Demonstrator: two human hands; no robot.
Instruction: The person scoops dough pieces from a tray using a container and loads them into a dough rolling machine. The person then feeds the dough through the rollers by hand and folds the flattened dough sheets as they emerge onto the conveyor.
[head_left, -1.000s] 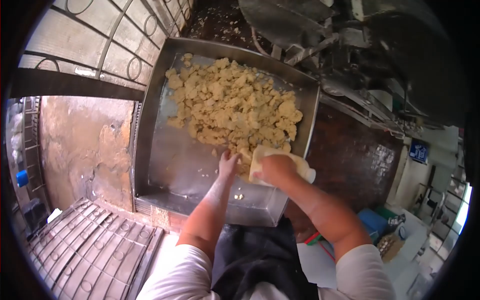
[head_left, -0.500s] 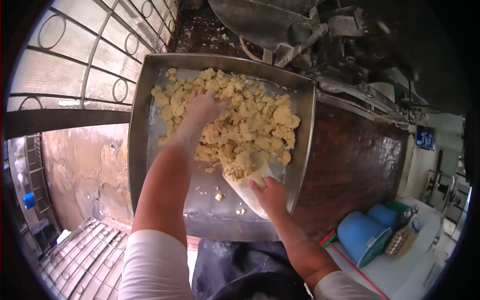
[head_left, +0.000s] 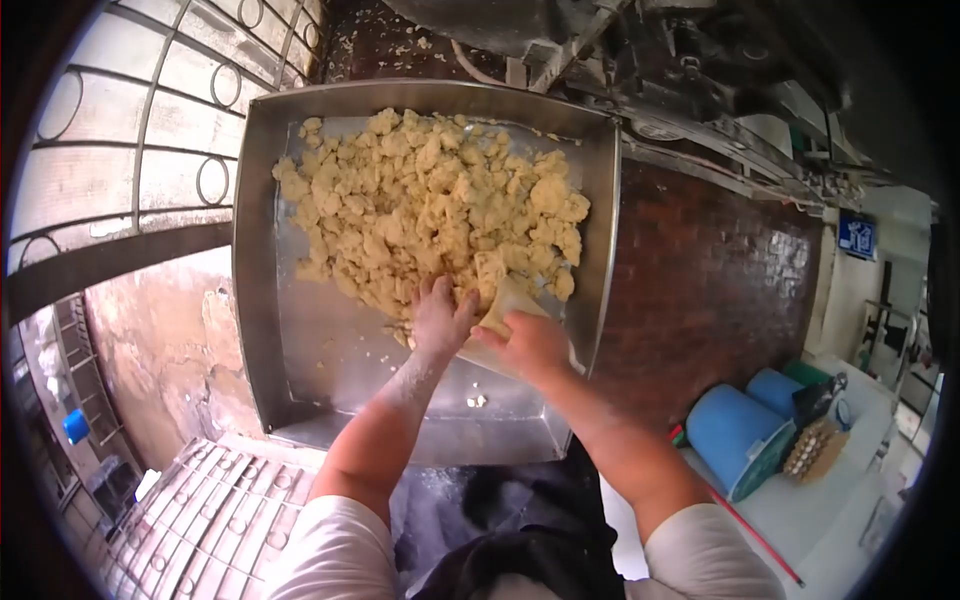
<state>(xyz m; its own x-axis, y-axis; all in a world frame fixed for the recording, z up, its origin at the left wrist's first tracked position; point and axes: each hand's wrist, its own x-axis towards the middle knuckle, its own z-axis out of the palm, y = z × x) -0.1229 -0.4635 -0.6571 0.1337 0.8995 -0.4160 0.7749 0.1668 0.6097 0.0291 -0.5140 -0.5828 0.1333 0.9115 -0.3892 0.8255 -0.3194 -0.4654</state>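
Note:
Crumbly yellow dough lies heaped over the upper part of a large metal tray. At the heap's lower edge, my left hand touches the lumps with its fingers spread. My right hand is closed on a pale scoop-like container, whose mouth faces the dough beside my left hand. Part of the container is hidden under my right hand and forearm. A few small crumbs rest on the tray's metal floor near its front side.
Dark machinery stands beyond the tray at the upper right. A reddish-brown tiled floor lies to the right. Blue buckets are at the lower right. A metal grille and a worn wall flank the left side.
My left hand has come back from the upper part of the heap to its lower edge, beside the container. The container's mouth, full of dough half a second ago, is now against the heap.

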